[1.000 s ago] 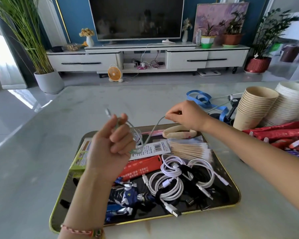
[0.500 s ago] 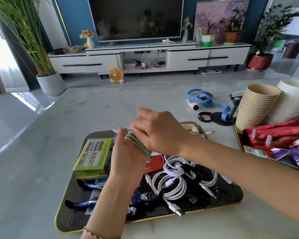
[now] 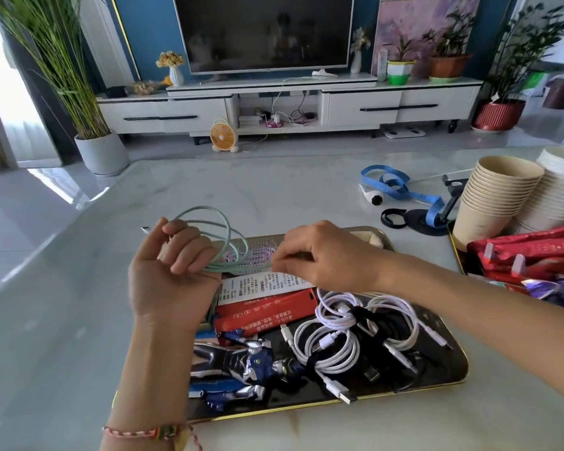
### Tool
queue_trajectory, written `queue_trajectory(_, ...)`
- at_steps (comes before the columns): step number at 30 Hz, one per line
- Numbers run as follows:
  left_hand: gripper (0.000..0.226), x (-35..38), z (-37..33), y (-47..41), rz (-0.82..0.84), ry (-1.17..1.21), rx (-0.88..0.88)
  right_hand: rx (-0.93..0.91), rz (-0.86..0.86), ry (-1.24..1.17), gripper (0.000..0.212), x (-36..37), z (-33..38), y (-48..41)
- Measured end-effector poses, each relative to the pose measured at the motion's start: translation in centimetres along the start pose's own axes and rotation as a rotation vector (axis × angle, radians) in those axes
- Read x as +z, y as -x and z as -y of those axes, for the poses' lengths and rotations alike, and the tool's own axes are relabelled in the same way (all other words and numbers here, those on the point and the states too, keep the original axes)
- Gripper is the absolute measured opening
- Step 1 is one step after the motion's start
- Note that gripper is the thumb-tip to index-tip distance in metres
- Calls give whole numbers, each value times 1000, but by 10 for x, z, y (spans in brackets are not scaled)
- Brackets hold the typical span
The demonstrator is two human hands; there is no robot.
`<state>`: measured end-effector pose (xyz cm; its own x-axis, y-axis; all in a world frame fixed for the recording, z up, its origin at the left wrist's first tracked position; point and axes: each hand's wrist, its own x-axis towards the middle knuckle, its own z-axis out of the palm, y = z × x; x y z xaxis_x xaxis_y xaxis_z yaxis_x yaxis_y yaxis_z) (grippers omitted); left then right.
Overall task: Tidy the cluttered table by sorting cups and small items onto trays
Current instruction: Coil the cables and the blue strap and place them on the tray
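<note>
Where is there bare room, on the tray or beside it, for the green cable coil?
Bare: the tray's near-right corner, right of the white cables; the marble table left of the tray and beyond it, toward the blue tape measure. Crowded: the tray's middle and left: red packet, toy figure.

Gold-rimmed dark tray [image 3: 446, 362] lower centre, on pale marble table [image 3: 79, 320]; white coiled cables [image 3: 336, 346] in right half, blue toy figure [image 3: 241, 362] left of them; stacked tan paper cups [image 3: 495, 196] upper right.

Table [image 3: 62, 304] open leftward; cup stacks [image 3: 498, 196] apparently block the right.
</note>
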<state>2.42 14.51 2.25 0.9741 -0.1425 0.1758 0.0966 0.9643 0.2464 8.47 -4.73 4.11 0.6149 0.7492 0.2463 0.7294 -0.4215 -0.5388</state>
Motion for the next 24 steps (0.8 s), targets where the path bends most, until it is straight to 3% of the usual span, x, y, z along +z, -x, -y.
queue_trajectory(4,36,6,4,5,82,-69,-144,178,97,-46,18,-21,-12,-5)
queue_trajectory(10,26,11,19,-1,139,-346,-372,243,-32,37,22,-43,-18,-12)
queue_trajectory(13,26,12,42,-1,-128,-803,-252,255,-185,228,33,-42,-8,-16)
queue_trajectory(15,32,10,56,-4,-273,-965,-110,199,-259,206,30,-33,7,-17)
queue_trajectory(19,39,3,61,-12,-468,-788,132,9,-175,285,19,2,38,-11)
queue_trajectory(22,49,0,54,-10,-483,-662,111,-139,-131,681,34,31,51,1)
queue_trajectory(24,42,1,47,-8,-472,-545,127,-198,-186,719,40,43,50,5)
